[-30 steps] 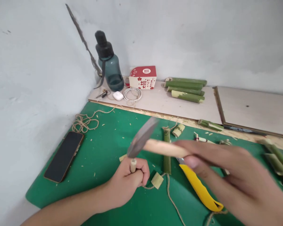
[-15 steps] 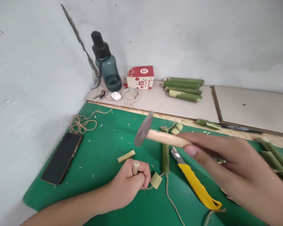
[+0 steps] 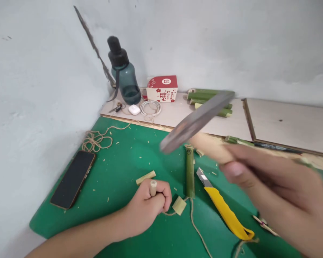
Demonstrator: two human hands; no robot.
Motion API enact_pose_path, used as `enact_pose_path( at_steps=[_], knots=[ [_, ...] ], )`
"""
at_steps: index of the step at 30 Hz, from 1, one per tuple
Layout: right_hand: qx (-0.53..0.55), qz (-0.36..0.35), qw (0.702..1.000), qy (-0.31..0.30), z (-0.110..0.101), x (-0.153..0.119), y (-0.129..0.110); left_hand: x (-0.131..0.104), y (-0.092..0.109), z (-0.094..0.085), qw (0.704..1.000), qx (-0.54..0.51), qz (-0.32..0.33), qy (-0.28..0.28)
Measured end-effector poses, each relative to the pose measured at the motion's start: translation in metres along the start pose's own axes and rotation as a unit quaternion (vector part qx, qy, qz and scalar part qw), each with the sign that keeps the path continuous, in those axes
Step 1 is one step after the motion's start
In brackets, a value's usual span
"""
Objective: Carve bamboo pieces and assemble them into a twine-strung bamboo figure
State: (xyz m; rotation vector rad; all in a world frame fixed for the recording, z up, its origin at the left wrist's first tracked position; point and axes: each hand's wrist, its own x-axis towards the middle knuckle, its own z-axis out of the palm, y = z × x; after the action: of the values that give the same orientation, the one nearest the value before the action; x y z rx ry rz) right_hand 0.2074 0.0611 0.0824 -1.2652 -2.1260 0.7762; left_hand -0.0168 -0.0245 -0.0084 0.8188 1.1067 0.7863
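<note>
My left hand [image 3: 152, 204] is closed in a fist around a thin pale stick [image 3: 153, 188], whose top end sticks up. Its lower end is hidden. My right hand [image 3: 269, 182] grips the wooden handle of a hammer [image 3: 197, 122], raised in the air and slightly blurred. A small cut bamboo piece [image 3: 179, 205] lies just right of my left fist, with twine beside it. Behind it a green bamboo tube [image 3: 190, 173] with a drawn face lies on the table. A yellow utility knife [image 3: 226, 213] has its blade out. Another pale stick [image 3: 145, 177] lies behind the fist.
The green table [image 3: 123, 161] carries a phone [image 3: 73, 179] and coiled twine [image 3: 95, 140] at the left. Along the back ledge [image 3: 177, 116] stand a bottle [image 3: 126, 80] and a red-white box [image 3: 163, 89], with green bamboo tubes [image 3: 204, 95] lying right of them.
The hammer has risen nearer the camera with my right hand, which has moved up and right. My left hand still holds the stick in nearly the same place. The view has shifted slightly.
</note>
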Motion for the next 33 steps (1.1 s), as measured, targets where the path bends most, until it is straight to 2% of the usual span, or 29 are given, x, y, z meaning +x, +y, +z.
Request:
enact_pose_path(
  at_steps=[2,3,4,8,9,12,14,15,18,19,20,23,24,25,28,29,30,33],
  knots=[
    [-0.01,-0.027,0.997,-0.07,0.0026,-0.0001,0.0001,0.0008,0.0021,0.0008,1.0,-0.009,-0.016,0.013],
    [-0.018,-0.035,0.996,-0.085,0.0036,-0.0002,-0.0006,0.0014,0.0025,0.001,1.0,-0.013,-0.023,0.012],
    [-0.023,-0.035,0.996,-0.077,0.004,-0.0004,-0.0018,0.0018,0.0026,0.0012,1.0,-0.013,-0.026,0.009],
    [-0.017,0.007,0.997,0.07,0.0012,-0.0019,-0.0079,0.0016,0.0038,0.001,1.0,-0.006,-0.016,-0.006],
    [-0.016,0.008,0.997,0.07,0.0007,-0.0023,-0.0084,0.0013,0.0047,0.0012,1.0,-0.009,-0.014,-0.001],
    [-0.026,-0.031,0.998,-0.046,0.0018,-0.003,-0.0067,0.001,0.0063,0.002,0.999,-0.025,-0.026,0.022],
    [-0.03,-0.044,0.995,-0.083,0.0029,-0.0034,-0.0055,0.0013,0.0056,0.0023,0.999,-0.024,-0.033,0.025],
    [-0.03,-0.035,0.997,-0.061,0.0029,-0.0036,-0.0056,0.0014,0.0052,0.0023,0.999,-0.02,-0.033,0.022],
    [-0.016,0.011,0.998,0.065,0.0008,-0.0036,-0.0082,0.0009,0.0058,0.0019,1.0,-0.011,-0.016,0.005],
    [-0.008,0.017,0.997,0.075,0.0001,-0.0032,-0.0089,0.0007,0.0067,0.0018,1.0,-0.012,-0.011,0.006],
    [-0.002,0.012,0.998,0.055,-0.0002,-0.0027,-0.0091,0.0007,0.0075,0.0018,1.0,-0.017,-0.009,0.008],
    [-0.001,-0.029,0.996,-0.084,0.0004,-0.0013,-0.0075,0.001,0.0077,0.0023,0.999,-0.025,-0.017,0.023],
    [-0.004,-0.035,0.994,-0.099,0.0005,-0.0011,-0.0069,0.001,0.0069,0.0025,0.999,-0.022,-0.021,0.022],
    [-0.002,-0.036,0.996,-0.086,0.0005,-0.0013,-0.0066,0.0009,0.0058,0.0026,0.999,-0.017,-0.024,0.019],
    [0.024,-0.012,0.999,0.032,-0.0001,-0.0026,-0.0077,-0.0002,0.0034,0.0028,1.0,-0.002,-0.018,0.0],
    [0.032,-0.011,0.999,0.042,0.0002,-0.0031,-0.0082,-0.0006,0.0032,0.0029,1.0,-0.003,-0.017,-0.001],
    [0.033,-0.016,0.999,0.023,0.0008,-0.0034,-0.0085,-0.0008,0.0031,0.0029,1.0,-0.005,-0.015,0.003],
    [-0.005,-0.04,0.993,-0.107,0.0031,-0.0036,-0.0073,-0.0004,0.0014,0.0032,0.999,-0.018,-0.023,0.016]
  ],
)
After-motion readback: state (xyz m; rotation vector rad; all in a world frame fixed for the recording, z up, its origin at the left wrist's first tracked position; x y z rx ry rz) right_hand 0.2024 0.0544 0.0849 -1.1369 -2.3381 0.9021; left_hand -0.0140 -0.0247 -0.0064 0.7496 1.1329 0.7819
